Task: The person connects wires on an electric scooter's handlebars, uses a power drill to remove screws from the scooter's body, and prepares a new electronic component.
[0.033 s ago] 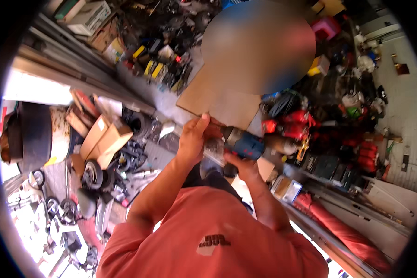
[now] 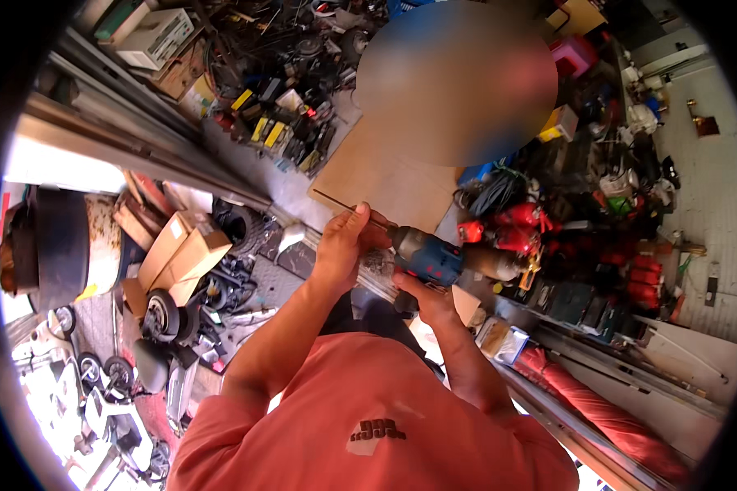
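A blue and black power drill (image 2: 430, 258) lies sideways between my hands, its front end to the left. My left hand (image 2: 344, 241) is closed around that front end, by a long thin rod (image 2: 329, 196) that points up-left over a cardboard sheet (image 2: 418, 192). My right hand (image 2: 426, 299) grips the drill from below, around its handle. A pale, mottled object (image 2: 378, 266) shows between the hands, too unclear to name.
Piled tools and parts (image 2: 287, 114) lie ahead, beside a large blurred oval. Cartons (image 2: 180, 254), tyres (image 2: 241, 229) and wheeled vehicles (image 2: 115, 409) crowd the left. Red canisters (image 2: 520, 225) and a long red roll (image 2: 598, 417) are at the right. Metal rails (image 2: 139, 123) run diagonally at upper left.
The thin rod at my left hand now shows clearly over the cardboard, where it was not visible before. My hands and the drill have shifted only slightly.
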The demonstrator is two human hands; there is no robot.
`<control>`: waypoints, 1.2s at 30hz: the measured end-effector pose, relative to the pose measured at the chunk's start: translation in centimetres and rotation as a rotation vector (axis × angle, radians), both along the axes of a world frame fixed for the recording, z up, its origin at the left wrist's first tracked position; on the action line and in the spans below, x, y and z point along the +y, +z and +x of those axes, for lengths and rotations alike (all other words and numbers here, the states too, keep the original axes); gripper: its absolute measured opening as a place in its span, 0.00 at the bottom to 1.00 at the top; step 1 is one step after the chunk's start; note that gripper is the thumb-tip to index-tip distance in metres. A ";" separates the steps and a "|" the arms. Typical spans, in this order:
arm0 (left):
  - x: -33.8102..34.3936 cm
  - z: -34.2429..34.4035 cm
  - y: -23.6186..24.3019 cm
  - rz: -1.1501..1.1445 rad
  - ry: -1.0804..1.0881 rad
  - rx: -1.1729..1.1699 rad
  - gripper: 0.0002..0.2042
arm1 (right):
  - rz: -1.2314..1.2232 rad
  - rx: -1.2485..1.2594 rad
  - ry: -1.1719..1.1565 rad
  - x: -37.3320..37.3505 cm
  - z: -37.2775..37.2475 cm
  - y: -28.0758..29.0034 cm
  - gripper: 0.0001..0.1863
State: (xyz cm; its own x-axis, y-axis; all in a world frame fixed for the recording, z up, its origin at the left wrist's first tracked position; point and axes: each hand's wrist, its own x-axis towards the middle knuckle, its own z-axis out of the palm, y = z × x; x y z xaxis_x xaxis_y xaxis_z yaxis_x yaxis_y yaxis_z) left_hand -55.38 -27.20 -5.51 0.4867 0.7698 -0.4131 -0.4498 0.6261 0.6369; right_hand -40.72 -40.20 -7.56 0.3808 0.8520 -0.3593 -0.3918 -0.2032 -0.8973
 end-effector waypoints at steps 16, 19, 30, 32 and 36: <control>29.1 10.2 11.7 1.373 -0.748 0.656 0.16 | -0.055 0.074 0.285 24.0 18.7 4.2 0.23; 33.5 13.1 12.5 1.401 -0.681 0.685 0.14 | -0.059 0.197 0.394 29.2 22.8 3.9 0.22; 47.9 16.1 16.2 1.468 -0.408 0.877 0.12 | -0.116 0.032 0.545 51.1 28.5 10.1 0.17; 50.8 15.5 15.3 1.448 -0.365 0.866 0.12 | -0.112 0.050 0.593 54.9 28.0 10.3 0.19; 57.3 13.7 14.0 1.414 -0.340 0.764 0.12 | -0.052 0.001 0.639 62.5 27.2 9.3 0.22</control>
State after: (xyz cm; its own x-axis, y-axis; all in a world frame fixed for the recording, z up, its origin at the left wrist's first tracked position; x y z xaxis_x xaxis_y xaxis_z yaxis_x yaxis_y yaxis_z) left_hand -41.69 30.12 8.50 0.7282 0.6285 0.2734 0.2468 -0.6126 0.7509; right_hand -13.51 22.30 1.77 -0.1970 0.8921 -0.4066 -0.1798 -0.4405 -0.8796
